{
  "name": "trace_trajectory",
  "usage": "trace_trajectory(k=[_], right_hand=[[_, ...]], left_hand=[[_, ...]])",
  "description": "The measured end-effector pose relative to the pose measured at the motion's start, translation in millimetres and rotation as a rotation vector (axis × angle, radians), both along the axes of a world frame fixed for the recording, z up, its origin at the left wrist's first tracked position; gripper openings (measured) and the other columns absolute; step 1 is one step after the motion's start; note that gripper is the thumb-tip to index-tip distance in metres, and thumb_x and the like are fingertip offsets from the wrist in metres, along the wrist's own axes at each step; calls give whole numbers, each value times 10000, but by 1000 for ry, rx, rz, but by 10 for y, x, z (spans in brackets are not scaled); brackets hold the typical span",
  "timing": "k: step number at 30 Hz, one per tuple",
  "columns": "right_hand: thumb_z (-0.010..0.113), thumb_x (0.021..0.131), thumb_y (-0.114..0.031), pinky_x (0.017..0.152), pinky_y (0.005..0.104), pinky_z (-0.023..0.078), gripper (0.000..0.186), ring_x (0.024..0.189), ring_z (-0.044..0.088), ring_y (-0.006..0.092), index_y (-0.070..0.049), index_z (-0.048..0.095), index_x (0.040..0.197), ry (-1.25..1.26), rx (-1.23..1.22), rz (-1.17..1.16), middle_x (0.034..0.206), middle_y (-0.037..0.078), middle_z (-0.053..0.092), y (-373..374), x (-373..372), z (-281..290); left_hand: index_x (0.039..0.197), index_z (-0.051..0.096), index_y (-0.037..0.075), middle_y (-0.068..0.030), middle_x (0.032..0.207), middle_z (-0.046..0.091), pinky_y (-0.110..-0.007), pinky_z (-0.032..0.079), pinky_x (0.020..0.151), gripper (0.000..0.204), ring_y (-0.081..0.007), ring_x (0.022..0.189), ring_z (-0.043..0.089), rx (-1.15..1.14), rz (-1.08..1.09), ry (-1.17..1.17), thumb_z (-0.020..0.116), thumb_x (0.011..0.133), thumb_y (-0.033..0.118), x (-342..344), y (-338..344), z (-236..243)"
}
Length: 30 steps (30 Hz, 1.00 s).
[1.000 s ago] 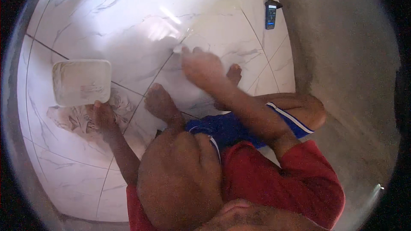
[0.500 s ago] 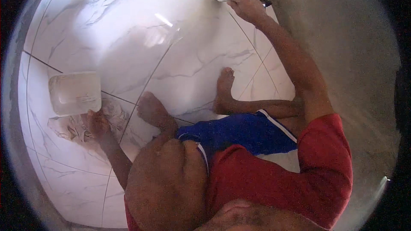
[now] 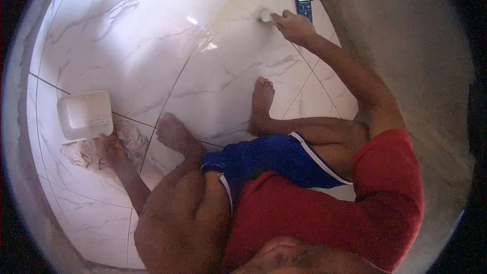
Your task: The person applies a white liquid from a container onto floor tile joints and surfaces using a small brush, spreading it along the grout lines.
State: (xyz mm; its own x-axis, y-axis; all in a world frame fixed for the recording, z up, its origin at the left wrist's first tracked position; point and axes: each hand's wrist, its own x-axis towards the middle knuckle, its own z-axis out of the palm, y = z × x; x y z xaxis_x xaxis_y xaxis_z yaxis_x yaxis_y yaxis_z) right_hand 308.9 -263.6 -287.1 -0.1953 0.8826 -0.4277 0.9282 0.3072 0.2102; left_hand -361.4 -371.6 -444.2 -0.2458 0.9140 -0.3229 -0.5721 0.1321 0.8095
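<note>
My right hand (image 3: 295,28) reaches to the far right over the marbled white tile floor (image 3: 218,86). Its fingers are closed on a small whitish piece (image 3: 264,15) pressed to the tile; its exact kind is too unclear to name. At the left, my left hand (image 3: 110,149) grips the near rim of a white plastic tub (image 3: 85,116). The tub is a squarish, shallow-looking container with pale smears inside. Crumpled pale cloth or sheeting (image 3: 133,141) lies under and beside that hand.
A dark handheld device (image 3: 304,6) with a lit screen and black strap lies just beyond my right hand. A grey wall or step (image 3: 406,61) rises along the right side. My bare feet (image 3: 263,91) rest on the tiles, crossed by dark joint lines.
My right hand has moved a little nearer to me with the whitish piece, leaving the device more visible. The left hand still holds the tub's rim; the view has shifted slightly.
</note>
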Motion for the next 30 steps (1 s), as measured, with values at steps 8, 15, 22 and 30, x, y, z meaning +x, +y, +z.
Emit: trace_trajectory(k=[8, 15, 22, 30], right_hand=[[481, 1027, -324, 659, 477, 583, 363, 824, 699, 353, -132, 573, 1321, 22, -85, 34, 985, 197, 624, 69, 15, 204], [469, 1022, -333, 691, 477, 593, 340, 864, 707, 359, -159, 618, 1273, 103, 68, 43, 1041, 192, 626, 712, -341, 57], [502, 1004, -316, 671, 455, 587, 320, 820, 701, 335, -154, 611, 1257, 41, 27, 13, 977, 160, 621, 375, -191, 13], [530, 1005, -346, 701, 448, 582, 301, 894, 683, 287, -235, 650, 1258, 122, 4, -164, 1014, 96, 620, -263, 388, 65]], left_hand=[[1471, 391, 21, -179, 1466, 477, -569, 341, 1151, 567, -362, 1346, 455, -18, 34, -509, 604, 966, 166, -281, -322, 70], [1493, 369, 29, -149, 1494, 457, -562, 318, 1170, 630, -327, 1375, 439, 61, -79, -208, 625, 943, 202, 196, -87, 938], [1517, 304, 6, -150, 1535, 398, -553, 286, 1197, 742, -327, 1413, 393, 11, -67, -142, 659, 898, 208, 308, -82, 1198], [1538, 253, 17, -177, 1550, 370, -566, 244, 1206, 825, -347, 1434, 354, -92, -17, -201, 703, 873, 205, 510, -158, 1023]])
